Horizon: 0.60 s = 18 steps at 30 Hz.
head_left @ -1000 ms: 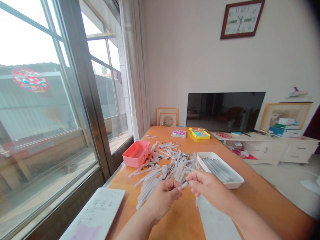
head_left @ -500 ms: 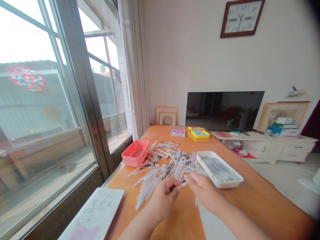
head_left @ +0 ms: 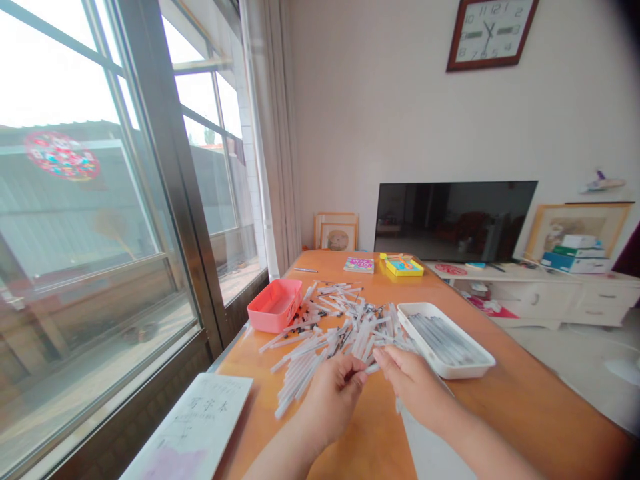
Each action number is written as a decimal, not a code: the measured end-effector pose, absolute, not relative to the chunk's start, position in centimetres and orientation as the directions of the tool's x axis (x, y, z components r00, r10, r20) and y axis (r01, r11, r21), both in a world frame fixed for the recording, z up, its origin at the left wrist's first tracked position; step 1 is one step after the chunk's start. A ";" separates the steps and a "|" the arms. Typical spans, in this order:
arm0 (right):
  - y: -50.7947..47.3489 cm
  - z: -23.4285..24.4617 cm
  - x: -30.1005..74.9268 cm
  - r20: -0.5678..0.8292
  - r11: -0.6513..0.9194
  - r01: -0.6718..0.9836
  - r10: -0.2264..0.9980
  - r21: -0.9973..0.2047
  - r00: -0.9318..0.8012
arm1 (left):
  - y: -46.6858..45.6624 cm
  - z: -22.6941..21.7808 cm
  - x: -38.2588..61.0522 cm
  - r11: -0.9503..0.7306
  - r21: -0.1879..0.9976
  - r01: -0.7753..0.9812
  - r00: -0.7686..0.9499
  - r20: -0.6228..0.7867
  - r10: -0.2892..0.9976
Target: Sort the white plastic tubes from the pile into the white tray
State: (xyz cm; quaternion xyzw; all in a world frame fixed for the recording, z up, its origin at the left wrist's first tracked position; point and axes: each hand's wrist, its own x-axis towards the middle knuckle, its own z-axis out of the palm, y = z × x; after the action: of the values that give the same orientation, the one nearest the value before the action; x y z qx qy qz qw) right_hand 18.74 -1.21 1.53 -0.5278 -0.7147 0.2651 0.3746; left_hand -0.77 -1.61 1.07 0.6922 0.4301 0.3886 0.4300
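Observation:
My left hand (head_left: 339, 390) is closed in a pinch on a whitish translucent pen barrel (head_left: 371, 369). The fingertips of my right hand (head_left: 406, 379) are closed at the barrel's other end, close to my left fingers; part of the barrel is hidden by them. Just beyond both hands spreads a loose pile of clear pen barrels (head_left: 300, 375), mixed with small black pen parts. To the right of my right hand stands a white tray (head_left: 467, 371) with a layer of slim, dark-cored pens or refills (head_left: 443, 339) in it.
A pink basket (head_left: 270, 323) sits left of the pile. A writing booklet (head_left: 200, 417) lies at the near left. Toward the far end of the wooden table (head_left: 360, 447) are a pen (head_left: 306, 270), a purple booklet (head_left: 359, 265) and a yellow box (head_left: 404, 269). White paper lies under my right forearm.
The whole view has shifted slightly, so everything appears a little further right. Both hands keep nearly the same pose around the pen barrel.

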 end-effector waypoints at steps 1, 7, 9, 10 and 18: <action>-1.2 1.6 18.7 0.238 0.283 0.545 0.959 -0.790 -0.152 | -1.6 1.2 -0.8 -0.254 0.931 0.264 0.327 0.161 0.931; -1.3 1.9 19.0 0.250 0.318 0.519 0.948 -0.794 -0.198 | -1.7 1.5 -0.9 -0.198 0.946 0.258 0.319 0.110 0.941; -1.2 1.6 19.0 0.259 0.328 0.523 0.944 -0.786 -0.203 | -1.7 1.4 -0.9 -0.226 0.934 0.276 0.304 0.139 0.943; -1.1 1.5 18.9 0.263 0.329 0.522 0.944 -0.787 -0.198 | -1.7 1.3 -0.8 -0.250 0.924 0.288 0.296 0.163 0.941; -1.2 1.9 18.6 0.238 0.307 0.476 0.950 -0.824 -0.202 | -1.6 1.4 -0.9 -0.326 0.888 0.324 0.265 0.245 0.933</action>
State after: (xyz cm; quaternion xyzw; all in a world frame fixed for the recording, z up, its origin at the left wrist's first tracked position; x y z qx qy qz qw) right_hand 18.64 -1.23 1.93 -0.5014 -0.7112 0.3082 0.3844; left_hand -0.88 -1.55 1.35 0.7033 0.4466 0.4101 0.3711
